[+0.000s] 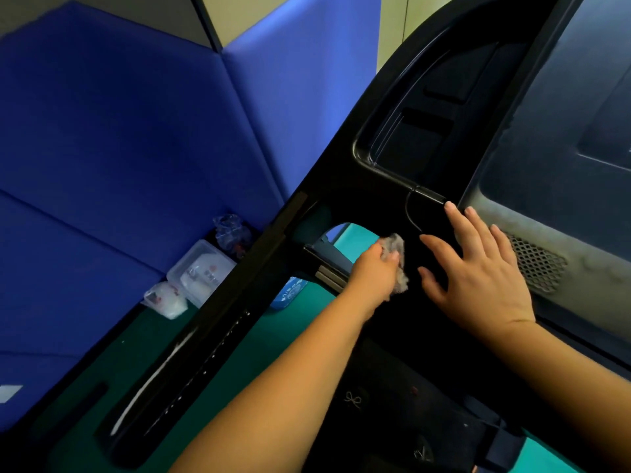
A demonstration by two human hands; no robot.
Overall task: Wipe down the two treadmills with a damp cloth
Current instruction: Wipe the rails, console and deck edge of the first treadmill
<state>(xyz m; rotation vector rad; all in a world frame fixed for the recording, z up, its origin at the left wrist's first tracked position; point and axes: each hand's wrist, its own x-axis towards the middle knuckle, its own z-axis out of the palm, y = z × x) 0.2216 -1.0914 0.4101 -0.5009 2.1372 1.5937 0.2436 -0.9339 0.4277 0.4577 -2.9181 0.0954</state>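
Left hand [375, 273] gripped a crumpled grey cloth [397, 250], fingers curled round it, and held it against the black treadmill console [341, 206] just below the recessed tray [420, 138]. Right hand [478, 271] lay flat on the console just beside the cloth, fingers straight and spread, holding nothing, near the perforated speaker grille [536, 264]. Clear plastic containers [201, 268] sat on the green floor [307, 322] against the blue padded wall [119, 131].

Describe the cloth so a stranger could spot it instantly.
Start at the black treadmill console filling the right side. At its lower edge, the left hand grips a crumpled grey-white cloth, the only pale, fuzzy thing against black plastic.
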